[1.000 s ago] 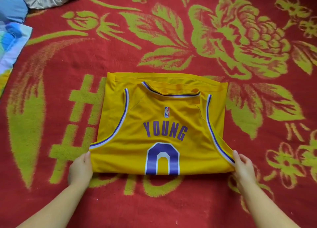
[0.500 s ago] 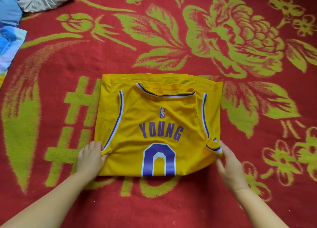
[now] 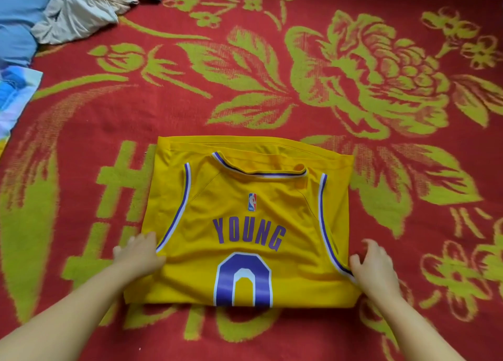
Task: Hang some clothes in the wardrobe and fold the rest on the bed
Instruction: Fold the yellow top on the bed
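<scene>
A yellow basketball jersey (image 3: 250, 219) with purple "YOUNG" and a "0" lies folded in half on the red bed blanket (image 3: 272, 94), back side up, neckline towards the far side. My left hand (image 3: 138, 254) rests flat on the jersey's lower left edge by the purple-and-white armhole trim. At the lower right corner, my right hand (image 3: 374, 268) has its fingers spread and loosely lifted, with the thumb side touching the jersey's edge. Neither hand grips the fabric.
A crumpled beige-grey garment (image 3: 81, 9) lies at the far left next to blue fabric (image 3: 16, 23). A blue-and-white patterned cloth (image 3: 13, 99) pokes in from the left edge. The blanket carries a large green flower pattern.
My right hand has let go of the right armhole edge it pinched, and that edge now lies flat. My left hand stays on the jersey's left edge.
</scene>
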`<action>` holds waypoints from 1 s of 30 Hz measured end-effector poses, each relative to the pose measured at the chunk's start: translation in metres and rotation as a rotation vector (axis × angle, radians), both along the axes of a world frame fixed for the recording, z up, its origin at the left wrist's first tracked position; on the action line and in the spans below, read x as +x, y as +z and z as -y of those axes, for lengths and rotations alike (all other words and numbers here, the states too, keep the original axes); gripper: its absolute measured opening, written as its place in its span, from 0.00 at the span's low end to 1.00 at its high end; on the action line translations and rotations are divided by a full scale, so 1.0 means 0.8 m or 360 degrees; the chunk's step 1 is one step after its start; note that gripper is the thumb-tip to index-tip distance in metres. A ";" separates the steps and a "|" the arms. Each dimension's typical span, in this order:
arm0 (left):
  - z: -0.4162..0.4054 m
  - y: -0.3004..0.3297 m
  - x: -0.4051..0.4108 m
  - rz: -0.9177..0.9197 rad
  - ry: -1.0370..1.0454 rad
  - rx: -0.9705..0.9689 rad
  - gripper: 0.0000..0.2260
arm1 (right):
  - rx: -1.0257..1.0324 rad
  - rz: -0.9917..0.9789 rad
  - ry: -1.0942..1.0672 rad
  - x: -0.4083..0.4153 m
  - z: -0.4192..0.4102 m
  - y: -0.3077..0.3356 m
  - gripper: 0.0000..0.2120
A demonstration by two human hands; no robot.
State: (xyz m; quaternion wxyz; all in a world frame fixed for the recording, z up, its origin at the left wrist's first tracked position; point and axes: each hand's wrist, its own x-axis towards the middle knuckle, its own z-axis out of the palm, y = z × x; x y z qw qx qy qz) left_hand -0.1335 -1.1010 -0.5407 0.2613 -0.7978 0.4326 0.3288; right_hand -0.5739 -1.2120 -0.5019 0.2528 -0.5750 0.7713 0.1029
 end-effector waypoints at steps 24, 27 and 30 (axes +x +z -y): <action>0.236 -0.023 0.054 0.0002 0.0924 -0.1095 0.41 | -0.0035 0.0110 -0.0094 0.118 0.239 -0.046 0.43; 0.207 -0.036 0.062 0.0009 0.1018 -0.1159 0.31 | -0.0046 0.0137 -0.0310 0.118 0.217 -0.041 0.43; 0.183 -0.035 0.068 -0.0279 0.0918 -0.1139 0.19 | -0.0458 0.0078 0.0246 0.156 0.173 -0.035 0.33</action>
